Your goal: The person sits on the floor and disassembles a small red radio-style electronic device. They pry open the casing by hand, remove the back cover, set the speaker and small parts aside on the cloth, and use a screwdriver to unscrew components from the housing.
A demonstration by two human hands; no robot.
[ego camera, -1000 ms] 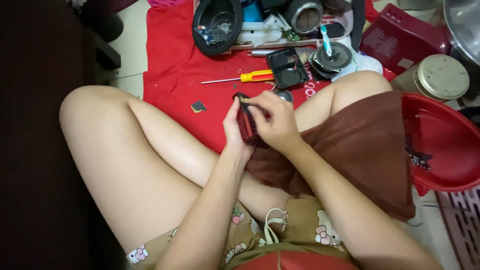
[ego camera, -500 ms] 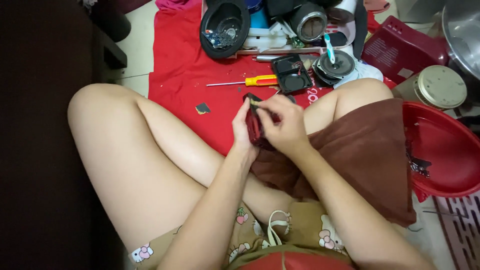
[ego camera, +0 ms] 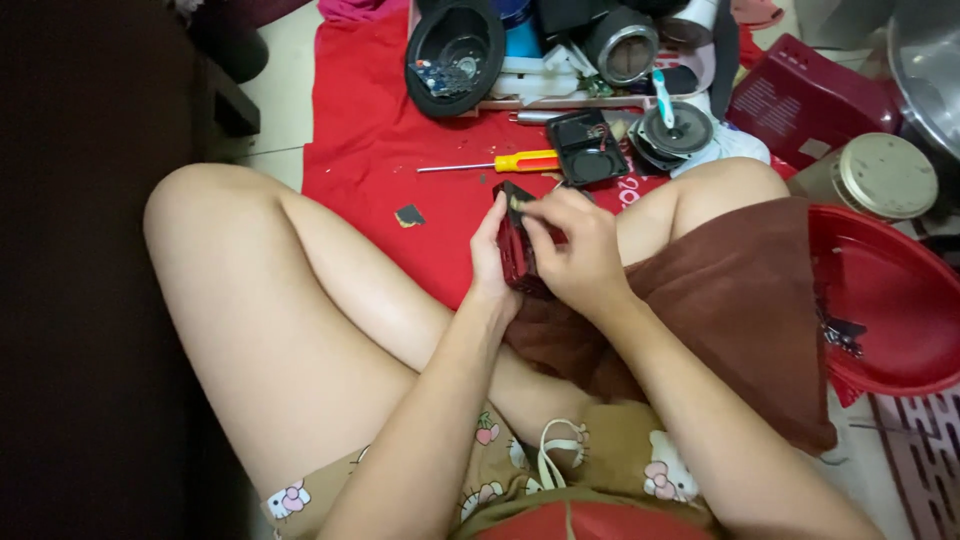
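A: Where does the small dark red device (ego camera: pixel 513 245) lie?
B: Upright between both hands, above the lap.
A: Surface?
B: A red cloth (ego camera: pixel 370 140) on a pale floor, strewn with a yellow-handled screwdriver (ego camera: pixel 500 163) and speaker parts (ego camera: pixel 676 130).
A: Hands?
B: Left hand (ego camera: pixel 490 255) clamped on the device's side; right hand (ego camera: pixel 575 245) curled, fingertips pinching its top edge.
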